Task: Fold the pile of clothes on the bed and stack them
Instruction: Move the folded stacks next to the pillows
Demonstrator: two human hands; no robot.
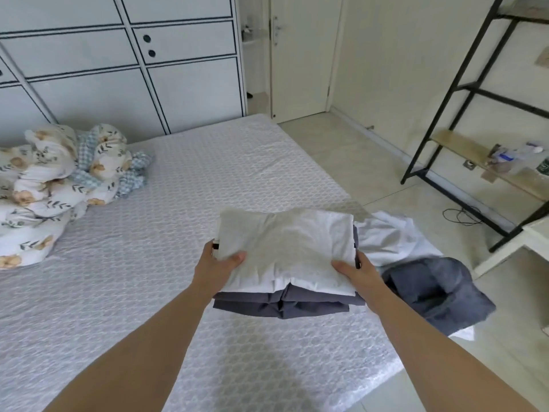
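Both forearms reach out over the bed [142, 263], and between the two hands sits a stack of folded clothes [285, 263]. The left hand [218, 267] clamps the stack's left edge, thumb pressed on top of the pale top garment [285, 242] and fingers curled out of sight beneath; the right hand [358, 273] mirrors it on the right edge, thumb on top as well. Held from both sides like this, the layers are likely squeezed together so the dark grey folded pieces [282, 306] under the white one do not slide apart. Whether the stack rests on the mattress or is lifted just clear of it cannot be told.

Just beyond and to the outside of the right hand, at the bed's edge, lie the clothes not yet folded: a crumpled dark grey garment [436, 292] near the wrist and a loose white garment [392, 239] just behind it, touching the stack's far right corner. So the task looks partly done, with these two left.

Well away from the left hand, toward the far left, a bundled floral duvet [53, 185] is heaped. Past the bed stand a panelled wardrobe [118, 69], a door [300, 55] and a black metal shelf [475, 114].
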